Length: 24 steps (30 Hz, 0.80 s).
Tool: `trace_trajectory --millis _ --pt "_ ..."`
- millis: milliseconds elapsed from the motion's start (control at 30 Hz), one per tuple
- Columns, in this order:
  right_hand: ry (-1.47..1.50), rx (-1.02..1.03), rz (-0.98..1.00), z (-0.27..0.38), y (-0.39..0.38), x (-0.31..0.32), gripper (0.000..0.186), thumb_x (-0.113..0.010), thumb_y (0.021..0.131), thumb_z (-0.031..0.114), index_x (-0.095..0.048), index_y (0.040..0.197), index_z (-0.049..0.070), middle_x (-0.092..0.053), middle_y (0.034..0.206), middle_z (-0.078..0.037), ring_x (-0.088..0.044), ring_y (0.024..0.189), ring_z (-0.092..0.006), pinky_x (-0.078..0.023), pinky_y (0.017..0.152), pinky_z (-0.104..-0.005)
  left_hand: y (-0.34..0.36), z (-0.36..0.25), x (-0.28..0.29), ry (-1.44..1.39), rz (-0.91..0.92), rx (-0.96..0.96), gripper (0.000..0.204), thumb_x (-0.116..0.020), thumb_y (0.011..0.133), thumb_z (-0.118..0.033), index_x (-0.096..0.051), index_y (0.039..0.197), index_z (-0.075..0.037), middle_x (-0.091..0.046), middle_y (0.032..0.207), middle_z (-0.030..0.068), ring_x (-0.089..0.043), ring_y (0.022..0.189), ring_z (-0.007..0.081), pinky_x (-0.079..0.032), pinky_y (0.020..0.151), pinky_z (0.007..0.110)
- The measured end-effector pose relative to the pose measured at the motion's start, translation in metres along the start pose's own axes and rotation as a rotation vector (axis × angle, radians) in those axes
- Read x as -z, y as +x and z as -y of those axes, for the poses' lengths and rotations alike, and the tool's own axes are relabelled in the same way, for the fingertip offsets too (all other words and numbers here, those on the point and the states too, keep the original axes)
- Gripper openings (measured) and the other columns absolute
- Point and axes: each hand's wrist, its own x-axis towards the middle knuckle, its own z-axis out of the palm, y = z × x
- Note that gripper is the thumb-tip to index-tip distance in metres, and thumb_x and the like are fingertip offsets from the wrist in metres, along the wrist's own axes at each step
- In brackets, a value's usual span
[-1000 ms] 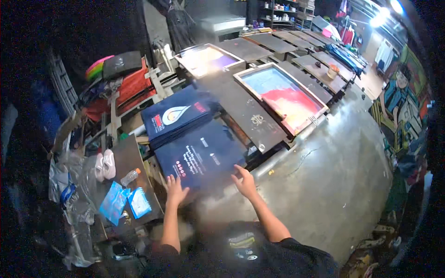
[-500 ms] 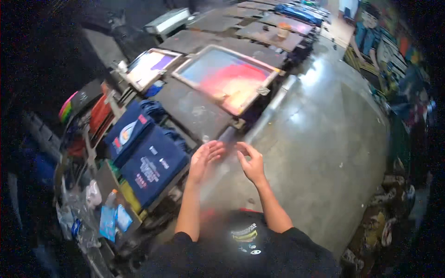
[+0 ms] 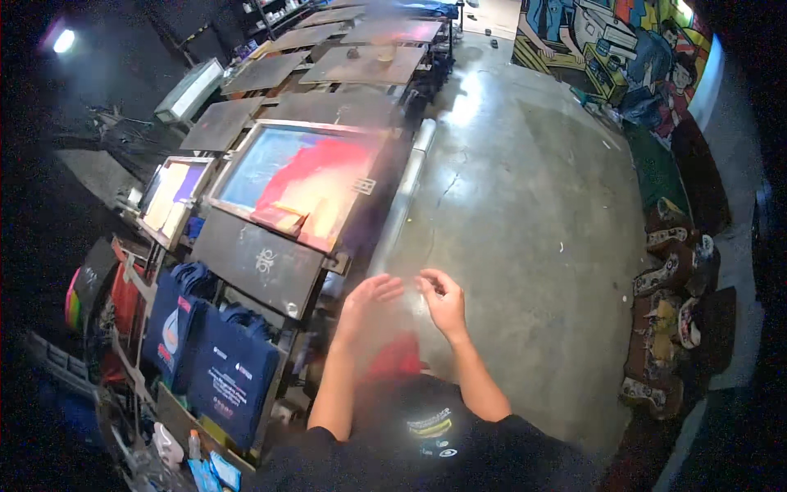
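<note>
Both my hands are raised in front of my chest, over the floor beside the row of tables. My left hand [image 3: 371, 300] is open, its fingers stretched toward my right hand. My right hand [image 3: 443, 303] is loosely curved with its fingers apart, and nothing shows in it. A gap separates the two hands. Ahead and to the left lies a framed printing screen [image 3: 295, 184] with red and pale ink on its mesh, and a squeegee-like piece [image 3: 288, 215] rests on it. Nearer, a dark printing board [image 3: 254, 262] bears a white mark.
Navy printed shirts or bags [image 3: 225, 373] lie at the near left. A smaller screen [image 3: 174, 197] is at the far left. More dark boards [image 3: 361, 64] stretch away. Concrete floor [image 3: 525, 221] runs along the right, with patterned rolls of cloth [image 3: 664, 320] by the wall.
The view has swung, so the tables and screens now sit further left and more floor shows. My hands stay raised; the fingers of the right hand look more curled.
</note>
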Motion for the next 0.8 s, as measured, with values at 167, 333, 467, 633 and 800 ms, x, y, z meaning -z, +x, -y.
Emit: trace_trajectory --millis 167,333,467,633,800 --pt "-0.067 0.107 0.057 0.001 0.064 -0.016 0.023 -0.066 0.093 0.013 -0.067 0.111 -0.002 -0.07 0.096 -0.005 -0.064 0.083 -0.0099 -0.052 0.075 -0.0264 0.096 -0.007 0.018 -0.12 0.084 -0.01 0.044 -0.049 0.103 -0.032 -0.051 0.132 0.002 -0.056 0.134 0.0244 -0.059 0.12 0.033 -0.049 0.102 0.041" --pt "-0.132 0.179 0.002 0.039 0.154 -0.033 0.027 -0.067 0.092 0.011 -0.065 0.117 0.0 -0.073 0.104 -0.011 -0.068 0.096 -0.015 -0.053 0.085 -0.0308 0.204 -0.049 0.002 -0.158 0.253 -0.06 0.044 -0.046 0.104 -0.029 -0.048 0.134 0.003 -0.055 0.135 0.0246 -0.058 0.123 0.033 -0.047 0.104 0.041" --pt "-0.095 0.218 -0.058 0.049 0.224 -0.03 0.027 -0.067 0.092 0.009 -0.065 0.117 0.001 -0.073 0.104 -0.012 -0.069 0.095 -0.0159 -0.054 0.084 -0.0307 0.273 -0.077 -0.019 -0.205 0.365 -0.017 0.045 -0.045 0.105 -0.028 -0.047 0.135 0.005 -0.054 0.136 0.0246 -0.058 0.121 0.0289 -0.047 0.103 0.038" --pt "-0.187 0.184 -0.17 0.069 0.264 -0.027 0.019 -0.068 0.09 0.008 -0.069 0.107 0.0 -0.074 0.101 -0.011 -0.069 0.093 -0.0144 -0.054 0.082 -0.0297 0.341 -0.075 -0.033 -0.194 0.42 0.089 0.045 -0.045 0.105 -0.029 -0.048 0.135 0.003 -0.054 0.137 0.0243 -0.06 0.116 0.0256 -0.048 0.1 0.038" --pt "-0.187 0.167 -0.245 0.049 0.322 -0.002 0.017 -0.069 0.089 0.009 -0.07 0.104 0.0 -0.074 0.094 -0.009 -0.069 0.087 -0.0132 -0.054 0.078 -0.0286 0.408 -0.062 -0.047 -0.3 0.461 0.209 0.046 -0.044 0.105 -0.031 -0.048 0.137 0.001 -0.053 0.138 0.0242 -0.06 0.116 0.0267 -0.048 0.099 0.038"
